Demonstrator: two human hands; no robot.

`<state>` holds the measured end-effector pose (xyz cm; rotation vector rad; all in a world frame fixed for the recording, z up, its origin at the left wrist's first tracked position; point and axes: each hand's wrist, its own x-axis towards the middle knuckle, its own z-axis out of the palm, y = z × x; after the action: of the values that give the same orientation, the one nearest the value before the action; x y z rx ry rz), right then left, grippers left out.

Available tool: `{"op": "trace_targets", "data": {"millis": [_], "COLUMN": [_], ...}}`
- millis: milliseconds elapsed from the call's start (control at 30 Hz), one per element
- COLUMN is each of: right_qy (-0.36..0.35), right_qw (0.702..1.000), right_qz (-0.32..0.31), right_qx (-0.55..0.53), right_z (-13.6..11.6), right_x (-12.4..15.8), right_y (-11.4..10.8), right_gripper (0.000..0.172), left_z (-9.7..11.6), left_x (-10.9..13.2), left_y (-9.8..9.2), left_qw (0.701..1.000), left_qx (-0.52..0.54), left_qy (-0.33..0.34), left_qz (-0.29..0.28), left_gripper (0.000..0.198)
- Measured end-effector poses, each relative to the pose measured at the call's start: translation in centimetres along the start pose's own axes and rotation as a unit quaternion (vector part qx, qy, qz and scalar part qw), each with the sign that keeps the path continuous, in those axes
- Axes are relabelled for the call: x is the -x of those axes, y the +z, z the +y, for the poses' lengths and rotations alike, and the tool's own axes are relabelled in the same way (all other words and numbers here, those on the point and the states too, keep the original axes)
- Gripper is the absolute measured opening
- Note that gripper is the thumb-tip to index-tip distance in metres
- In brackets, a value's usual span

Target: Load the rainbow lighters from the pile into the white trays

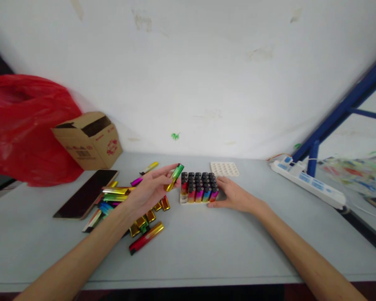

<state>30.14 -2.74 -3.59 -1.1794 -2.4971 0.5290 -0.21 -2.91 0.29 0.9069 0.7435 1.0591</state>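
Note:
My left hand (148,186) pinches a shiny green and gold lighter (176,173), tilted, just left of a white tray (196,203). Upright lighters (203,190) with black tops and coloured metallic bodies stand in rows in that tray. Its front left cell shows no lighter. My right hand (233,194) grips the tray's right side, thumb at the front corner and fingers toward the back. Under and around my left forearm lies a heap of loose metallic lighters (115,191), partly hidden by the arm. One red and gold lighter (146,238) lies nearest the front.
A second white tray (224,169) with round holes lies behind the lighters. To the left are a dark phone-like slab (84,194), an open cardboard box (94,144) and a red plastic bag (28,129). A white power strip (310,184) runs along the right near a blue metal frame (338,113).

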Motion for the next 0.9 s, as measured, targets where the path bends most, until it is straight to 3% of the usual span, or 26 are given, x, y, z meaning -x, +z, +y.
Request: {"op": "trace_targets", "data": {"millis": [167, 433, 567, 900], "right_qy": [-0.001, 0.001, -0.002, 0.001], "right_qw": [1.000, 1.000, 1.000, 1.000], "right_qz": [0.005, 0.003, 0.005, 0.002], "right_qx": [0.005, -0.004, -0.012, -0.001], "right_z": [-0.12, 0.08, -0.02, -0.17], "right_x": [-0.05, -0.07, -0.08, -0.09], "right_y": [-0.05, 0.06, -0.04, -0.05], "right_gripper": [0.056, 0.060, 0.059, 0.056], "left_z": [-0.30, -0.41, -0.33, -0.93], "left_x": [0.18, -0.12, -0.10, -0.28], "left_y": [0.50, 0.75, 0.69, 0.56], "left_qw": [1.000, 1.000, 0.999, 0.993], "left_qx": [0.002, -0.012, -0.036, -0.077], "left_qy": [0.026, -0.007, -0.033, 0.019], "left_qz": [-0.005, 0.015, 0.010, 0.088], "left_gripper": [0.033, 0.021, 0.030, 0.024]}}
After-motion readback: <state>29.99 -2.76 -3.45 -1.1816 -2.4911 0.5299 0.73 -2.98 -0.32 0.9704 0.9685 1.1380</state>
